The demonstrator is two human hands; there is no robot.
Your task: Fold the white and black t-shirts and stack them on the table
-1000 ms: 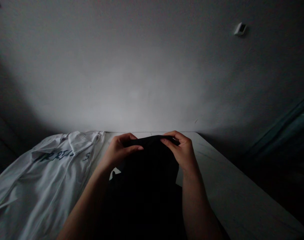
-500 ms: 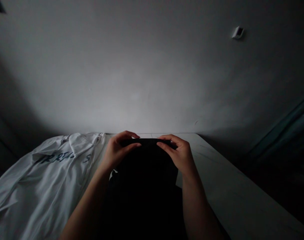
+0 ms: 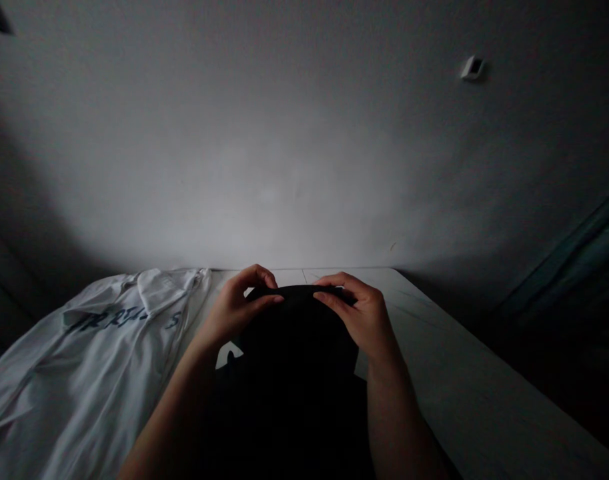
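Note:
A black cloth garment (image 3: 297,333) hangs in front of me, its top edge pinched between both hands. My left hand (image 3: 241,308) grips the edge's left end between thumb and fingers. My right hand (image 3: 357,310) holds the right end the same way. The lower part of the garment merges into deep shadow, so its shape is hidden. Beneath it, a white table top (image 3: 449,353) shows on both sides.
A white shirt with dark lettering (image 3: 89,360) lies spread over the table's left side, its collar toward the wall. A grey wall (image 3: 284,147) rises behind the table, with a small white wall fitting (image 3: 472,67) high up. Dark teal fabric (image 3: 569,280) hangs at far right.
Both hands have sunk a little and the garment's top edge has dropped with them, now curving slightly. The shirt has not moved.

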